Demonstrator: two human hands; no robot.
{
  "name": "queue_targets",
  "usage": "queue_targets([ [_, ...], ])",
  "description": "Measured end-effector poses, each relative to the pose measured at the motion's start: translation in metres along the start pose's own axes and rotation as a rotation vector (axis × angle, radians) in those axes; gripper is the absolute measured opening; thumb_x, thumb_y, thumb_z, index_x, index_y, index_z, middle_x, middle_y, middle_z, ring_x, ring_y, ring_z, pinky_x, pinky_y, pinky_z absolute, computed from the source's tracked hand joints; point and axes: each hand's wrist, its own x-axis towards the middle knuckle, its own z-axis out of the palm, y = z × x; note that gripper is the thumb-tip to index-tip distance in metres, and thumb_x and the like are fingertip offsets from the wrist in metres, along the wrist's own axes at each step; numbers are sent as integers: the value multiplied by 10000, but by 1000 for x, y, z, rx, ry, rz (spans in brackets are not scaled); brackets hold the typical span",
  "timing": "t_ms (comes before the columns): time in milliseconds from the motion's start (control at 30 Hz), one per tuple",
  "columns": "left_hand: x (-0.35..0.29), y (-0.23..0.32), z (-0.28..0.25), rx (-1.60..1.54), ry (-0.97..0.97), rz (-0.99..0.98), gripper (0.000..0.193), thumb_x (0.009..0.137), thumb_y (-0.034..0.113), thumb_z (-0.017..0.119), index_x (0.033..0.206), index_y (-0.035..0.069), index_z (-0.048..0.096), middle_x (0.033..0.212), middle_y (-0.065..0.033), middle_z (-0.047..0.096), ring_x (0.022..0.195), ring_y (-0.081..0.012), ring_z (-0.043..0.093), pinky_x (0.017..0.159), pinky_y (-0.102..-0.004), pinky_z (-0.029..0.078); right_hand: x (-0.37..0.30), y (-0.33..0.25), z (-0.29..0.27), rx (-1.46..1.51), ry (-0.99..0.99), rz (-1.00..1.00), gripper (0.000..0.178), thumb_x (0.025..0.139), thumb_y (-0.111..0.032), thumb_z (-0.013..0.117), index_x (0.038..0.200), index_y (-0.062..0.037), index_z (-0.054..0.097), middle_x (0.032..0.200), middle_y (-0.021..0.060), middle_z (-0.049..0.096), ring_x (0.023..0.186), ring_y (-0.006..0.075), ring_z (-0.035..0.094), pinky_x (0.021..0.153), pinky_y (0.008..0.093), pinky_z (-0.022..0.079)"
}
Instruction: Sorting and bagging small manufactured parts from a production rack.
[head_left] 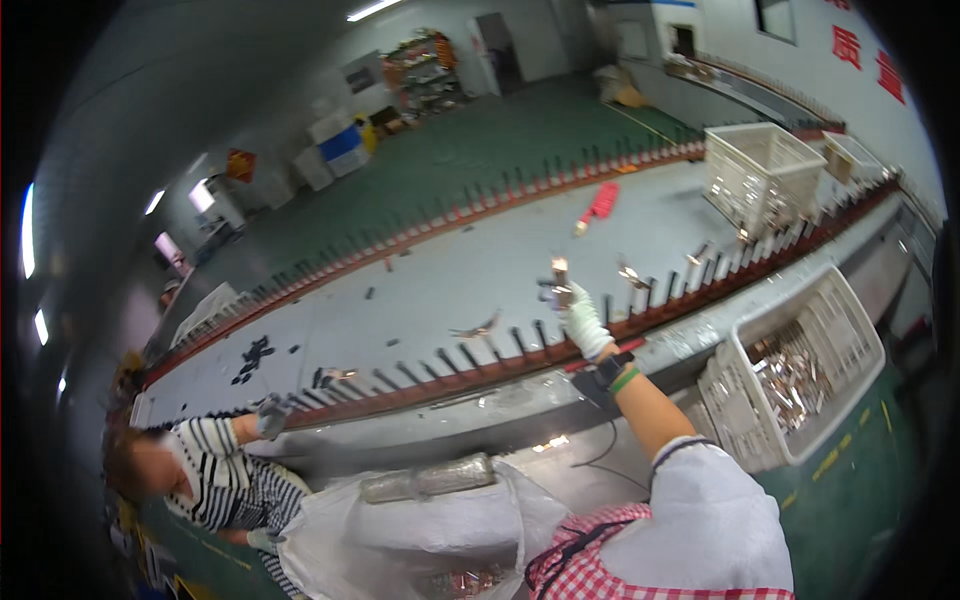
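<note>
My right hand (585, 318), in a white glove, reaches over the near edge of a long grey worktable (420, 285). Its fingers are closed on a shiny, copper-glinting metal piece (560, 272), shaped somewhat like a clamp and blurred. Similar metal pieces lie on the table: one to the left (478, 328), one just right of the hand (632, 276), and another farther right (697, 254). Beyond the hand is a red bundle (603, 201) with a brassy end. A row of dark upright pegs (468, 354) lines the near edge beside my wrist. My left hand is out of sight.
Below right, a white crate (820, 380) holds many shiny metal parts. Another white crate (765, 150) stands on the table's right end. Small black pieces (253, 360) lie at the left. A co-worker in stripes (225, 465) sits beside a large white sack (400, 535).
</note>
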Motion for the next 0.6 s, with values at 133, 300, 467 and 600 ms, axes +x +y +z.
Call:
queue_targets([
  [133,4,6,13,21,-24,-1,569,763,112,561,1267,6,320,1111,-116,447,885,-174,465,747,-280,418,-12,-49,-18,491,87,31,183,805,-60,496,979,-18,536,738,30,555,690,78,536,625,210,466],
  [300,9,-3,4,-15,7,27,586,792,197,565,1272,-5,297,1098,-137,447,859,-175,474,729,-273,421,-29,19,-109,-584,693,-184,457,784,-97,499,1209,5,365,1141,140,456,1020,204,440,896,293,346],
  [467,21,-42,-27,-101,131,7,566,719,15,575,1245,15,367,1119,-87,449,908,-171,457,780,-296,419,5,62,-141,-214,595,-191,491,882,-106,372,1331,-19,193,1354,108,258,1230,229,268,1015,289,187],
  [600,55,-74,-18,-50,14,165,452,768,-43,526,1200,15,408,1107,-93,448,931,-180,452,836,-294,416,64,166,-248,-51,487,-158,448,891,-76,310,1326,-24,215,1386,71,214,1263,203,220,1026,288,166],
])
